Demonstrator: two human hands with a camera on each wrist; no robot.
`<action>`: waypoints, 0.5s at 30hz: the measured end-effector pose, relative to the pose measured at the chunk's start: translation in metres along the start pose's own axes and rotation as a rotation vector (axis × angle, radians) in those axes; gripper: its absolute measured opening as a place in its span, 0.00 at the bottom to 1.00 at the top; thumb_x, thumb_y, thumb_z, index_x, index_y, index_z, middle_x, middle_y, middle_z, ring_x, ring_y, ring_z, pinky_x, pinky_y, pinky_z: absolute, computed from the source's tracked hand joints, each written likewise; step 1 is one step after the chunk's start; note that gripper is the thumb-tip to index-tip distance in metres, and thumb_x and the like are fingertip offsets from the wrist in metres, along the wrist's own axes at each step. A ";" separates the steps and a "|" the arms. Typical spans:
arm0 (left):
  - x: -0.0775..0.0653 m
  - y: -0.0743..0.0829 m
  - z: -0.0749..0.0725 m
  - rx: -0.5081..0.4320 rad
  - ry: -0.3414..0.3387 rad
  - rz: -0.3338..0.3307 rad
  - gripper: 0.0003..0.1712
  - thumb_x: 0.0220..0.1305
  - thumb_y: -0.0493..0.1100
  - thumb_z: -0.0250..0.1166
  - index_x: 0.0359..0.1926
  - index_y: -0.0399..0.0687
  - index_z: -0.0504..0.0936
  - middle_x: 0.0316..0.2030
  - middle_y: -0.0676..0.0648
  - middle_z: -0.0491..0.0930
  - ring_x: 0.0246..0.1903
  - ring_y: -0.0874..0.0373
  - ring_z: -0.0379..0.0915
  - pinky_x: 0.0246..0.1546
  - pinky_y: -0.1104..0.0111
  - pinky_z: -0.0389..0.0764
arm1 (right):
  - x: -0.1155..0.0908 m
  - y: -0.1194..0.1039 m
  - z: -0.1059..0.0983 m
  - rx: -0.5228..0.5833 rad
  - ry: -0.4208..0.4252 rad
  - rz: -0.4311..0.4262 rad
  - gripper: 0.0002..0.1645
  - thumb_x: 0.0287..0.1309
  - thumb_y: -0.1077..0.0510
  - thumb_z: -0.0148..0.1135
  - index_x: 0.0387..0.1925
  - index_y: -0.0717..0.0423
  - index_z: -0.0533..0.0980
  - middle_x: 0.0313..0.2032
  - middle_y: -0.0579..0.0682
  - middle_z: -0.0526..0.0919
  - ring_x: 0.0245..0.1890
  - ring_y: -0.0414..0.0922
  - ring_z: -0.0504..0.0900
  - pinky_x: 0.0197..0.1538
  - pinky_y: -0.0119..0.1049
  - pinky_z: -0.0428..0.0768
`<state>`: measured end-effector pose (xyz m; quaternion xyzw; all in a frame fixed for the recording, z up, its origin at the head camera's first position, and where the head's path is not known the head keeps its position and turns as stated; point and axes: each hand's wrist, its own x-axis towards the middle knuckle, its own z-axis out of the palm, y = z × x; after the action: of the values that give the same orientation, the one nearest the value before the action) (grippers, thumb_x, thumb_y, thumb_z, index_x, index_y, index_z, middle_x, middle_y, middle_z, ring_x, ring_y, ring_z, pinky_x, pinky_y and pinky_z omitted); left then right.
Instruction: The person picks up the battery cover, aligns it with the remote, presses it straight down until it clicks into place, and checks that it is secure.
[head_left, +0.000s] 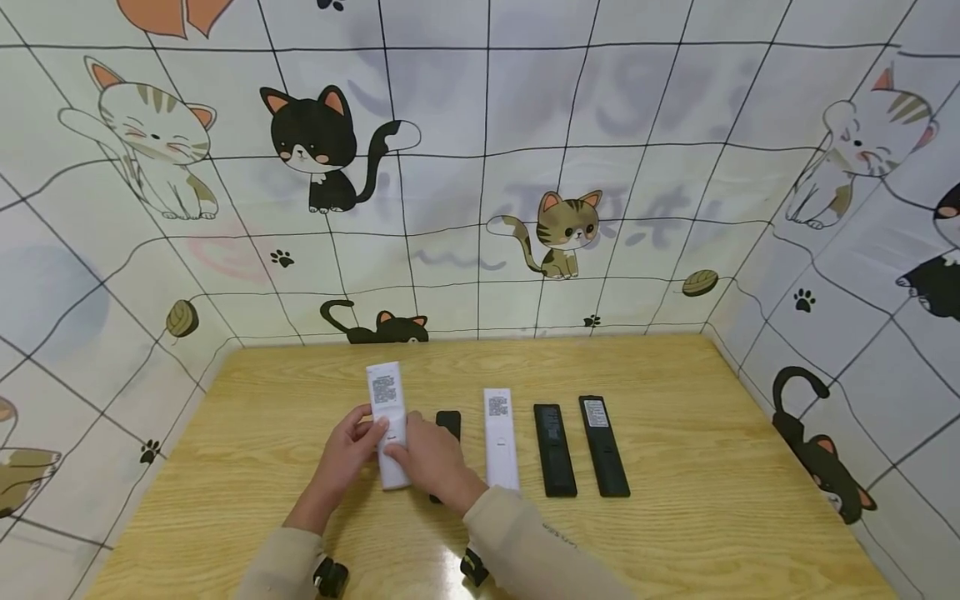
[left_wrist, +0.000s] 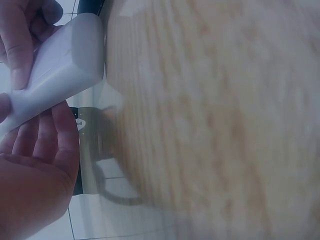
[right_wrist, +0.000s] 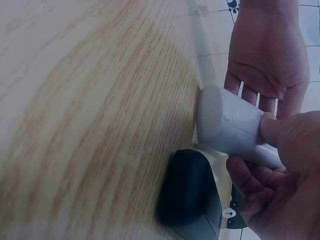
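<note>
Both hands hold a white remote control [head_left: 386, 398], its labelled back facing up and its near end close over the wooden table. My left hand [head_left: 347, 450] grips its left side, thumb on top and fingers beneath, as the left wrist view also shows. From the right, my right hand [head_left: 437, 454] grips the remote's edge, its thumb pressing on the back near the battery cover. A black remote [head_left: 448, 421] lies partly hidden under the right hand; its rounded end [right_wrist: 187, 187] shows in the right wrist view.
Right of the hands, a second white remote [head_left: 498, 437] and two black remotes, one nearer [head_left: 555, 450] and one farther right [head_left: 604, 446], lie in a row, backs up. The wooden table [head_left: 697, 533] meets a cat-patterned wall covering [head_left: 450, 192] on its back and sides.
</note>
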<state>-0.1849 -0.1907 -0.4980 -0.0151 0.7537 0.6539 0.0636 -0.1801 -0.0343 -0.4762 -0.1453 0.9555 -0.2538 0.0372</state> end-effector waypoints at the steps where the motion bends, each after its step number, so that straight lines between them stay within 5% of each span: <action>1: 0.000 0.000 0.000 -0.006 0.001 -0.001 0.23 0.64 0.51 0.57 0.57 0.52 0.69 0.46 0.38 0.79 0.37 0.60 0.78 0.37 0.62 0.79 | 0.000 0.000 -0.001 -0.006 0.001 -0.009 0.27 0.57 0.38 0.55 0.42 0.57 0.70 0.25 0.46 0.76 0.18 0.39 0.71 0.20 0.31 0.66; 15: -0.002 0.003 0.005 0.006 0.024 0.015 0.21 0.63 0.52 0.57 0.55 0.51 0.71 0.43 0.38 0.80 0.35 0.61 0.78 0.35 0.63 0.80 | -0.003 0.001 -0.004 -0.007 0.014 0.004 0.25 0.56 0.38 0.57 0.43 0.54 0.71 0.26 0.46 0.78 0.20 0.39 0.73 0.20 0.31 0.67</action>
<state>-0.1828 -0.1851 -0.4954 -0.0172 0.7566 0.6517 0.0496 -0.1783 -0.0305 -0.4733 -0.1417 0.9569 -0.2516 0.0306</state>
